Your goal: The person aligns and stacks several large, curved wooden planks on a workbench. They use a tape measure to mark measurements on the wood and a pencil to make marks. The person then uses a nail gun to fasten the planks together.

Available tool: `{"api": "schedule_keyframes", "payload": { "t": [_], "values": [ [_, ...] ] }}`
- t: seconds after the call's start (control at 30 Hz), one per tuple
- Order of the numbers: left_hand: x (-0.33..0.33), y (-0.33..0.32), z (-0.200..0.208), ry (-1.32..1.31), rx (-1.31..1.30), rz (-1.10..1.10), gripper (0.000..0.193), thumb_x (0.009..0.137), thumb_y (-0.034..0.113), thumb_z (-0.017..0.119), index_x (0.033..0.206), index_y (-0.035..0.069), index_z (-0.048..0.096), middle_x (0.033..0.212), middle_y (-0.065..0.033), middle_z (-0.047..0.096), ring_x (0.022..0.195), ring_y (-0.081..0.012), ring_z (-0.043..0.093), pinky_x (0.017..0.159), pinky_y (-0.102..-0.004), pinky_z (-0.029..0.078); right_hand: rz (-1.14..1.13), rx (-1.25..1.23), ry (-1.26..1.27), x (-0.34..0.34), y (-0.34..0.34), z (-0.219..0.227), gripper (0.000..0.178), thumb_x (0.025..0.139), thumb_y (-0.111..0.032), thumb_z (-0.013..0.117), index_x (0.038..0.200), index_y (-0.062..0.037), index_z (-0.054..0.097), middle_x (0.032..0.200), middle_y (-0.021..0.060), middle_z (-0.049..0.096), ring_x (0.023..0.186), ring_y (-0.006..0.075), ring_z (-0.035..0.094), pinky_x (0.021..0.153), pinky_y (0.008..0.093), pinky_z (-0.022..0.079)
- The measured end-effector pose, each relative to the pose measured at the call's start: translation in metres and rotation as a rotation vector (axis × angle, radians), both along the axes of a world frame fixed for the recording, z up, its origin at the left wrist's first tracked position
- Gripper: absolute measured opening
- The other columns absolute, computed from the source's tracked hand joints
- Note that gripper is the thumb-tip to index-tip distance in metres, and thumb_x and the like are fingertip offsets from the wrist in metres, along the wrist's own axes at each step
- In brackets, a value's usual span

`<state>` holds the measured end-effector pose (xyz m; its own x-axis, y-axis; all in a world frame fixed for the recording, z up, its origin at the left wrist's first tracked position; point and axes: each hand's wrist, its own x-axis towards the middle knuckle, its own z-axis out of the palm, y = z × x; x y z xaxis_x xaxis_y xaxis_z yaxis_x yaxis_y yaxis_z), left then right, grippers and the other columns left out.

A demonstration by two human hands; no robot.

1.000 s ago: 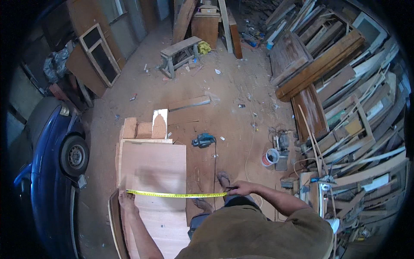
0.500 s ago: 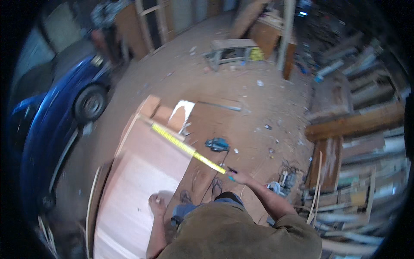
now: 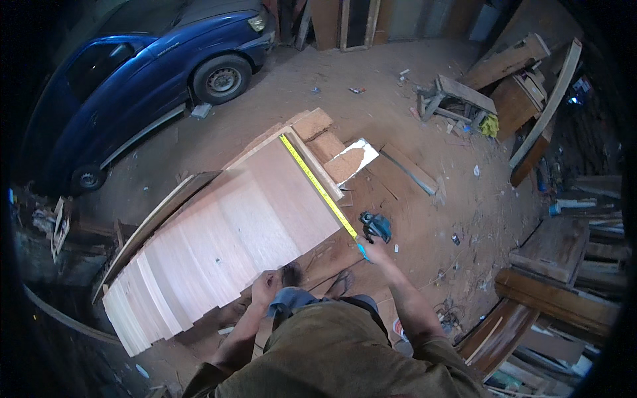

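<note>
A yellow tape measure (image 3: 318, 189) is stretched along the right edge of the top pale plywood sheet (image 3: 265, 205), from its far corner back toward me. My right hand (image 3: 373, 252) grips the near end of the tape, just past the sheet's near right corner. My left hand (image 3: 265, 286) rests with curled fingers at the sheet's near edge, beside a small dark object (image 3: 290, 272). I see nothing in that hand. The sheet tops a fanned stack of plywood boards (image 3: 159, 292) lying on the dirt floor.
A teal power tool (image 3: 376, 226) lies on the ground just beyond my right hand. A blue car (image 3: 133, 73) is parked at the upper left. A small wooden bench (image 3: 458, 99) stands far right, and planks and frames (image 3: 557, 265) are piled along the right side.
The tape ran across the sheet between both hands; now it runs lengthwise to the far corner, held only by my right hand. My left hand dropped to the near edge. My head turned left.
</note>
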<state>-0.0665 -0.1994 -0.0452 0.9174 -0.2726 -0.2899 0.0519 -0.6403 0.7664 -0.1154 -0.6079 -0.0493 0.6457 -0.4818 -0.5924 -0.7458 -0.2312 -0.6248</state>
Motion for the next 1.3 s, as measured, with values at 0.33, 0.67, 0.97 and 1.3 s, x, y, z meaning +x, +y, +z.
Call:
{"api": "schedule_keyframes", "payload": {
  "t": [0.33,0.67,0.97,1.3],
  "values": [
    [0.016,-0.107,0.027,-0.086,-0.043,-0.136,0.031,0.096,0.029,0.063,0.108,0.001,0.068,0.101,-0.0209,0.072,0.094,-0.0354,0.070,0.081,-0.0411,0.055,0.066,-0.084,-0.036,-0.013,0.017,0.001,0.053,0.086,-0.052,0.066,0.084,0.0013,0.065,0.084,0.0237,0.069,0.084,0.0386,0.067,0.075,0.0458,0.050],
    [-0.005,-0.238,-0.034,0.498,-0.407,0.098,0.033,0.098,0.033,0.057,0.098,0.002,0.068,0.090,-0.0155,0.071,0.078,-0.0221,0.070,0.073,-0.0383,0.055,0.156,-0.048,-0.174,-0.076,0.005,-0.004,0.040,0.091,-0.041,0.066,0.083,-0.0012,0.062,0.068,0.0096,0.059,0.065,0.0206,0.055,0.061,0.0380,0.044],
    [0.009,-0.288,-0.015,0.425,-0.395,0.171,0.038,0.103,0.036,0.050,0.092,0.002,0.066,0.079,-0.0104,0.067,0.073,-0.0152,0.064,0.068,-0.0345,0.053,0.023,0.187,-0.194,-0.049,0.008,0.034,0.038,0.094,-0.038,0.066,0.096,0.0002,0.067,0.076,0.0043,0.062,0.073,0.0127,0.056,0.067,0.0319,0.046],
    [0.077,-0.325,0.004,0.624,-0.876,0.251,0.037,0.107,0.036,0.044,0.107,0.003,0.058,0.081,-0.0062,0.063,0.066,-0.0152,0.060,0.060,-0.0316,0.052,-0.056,0.043,-0.396,0.058,-0.073,0.081,0.036,0.102,-0.024,0.058,0.125,0.0030,0.059,0.093,0.0032,0.064,0.074,0.0110,0.057,0.069,0.0309,0.048]
  ]
}}
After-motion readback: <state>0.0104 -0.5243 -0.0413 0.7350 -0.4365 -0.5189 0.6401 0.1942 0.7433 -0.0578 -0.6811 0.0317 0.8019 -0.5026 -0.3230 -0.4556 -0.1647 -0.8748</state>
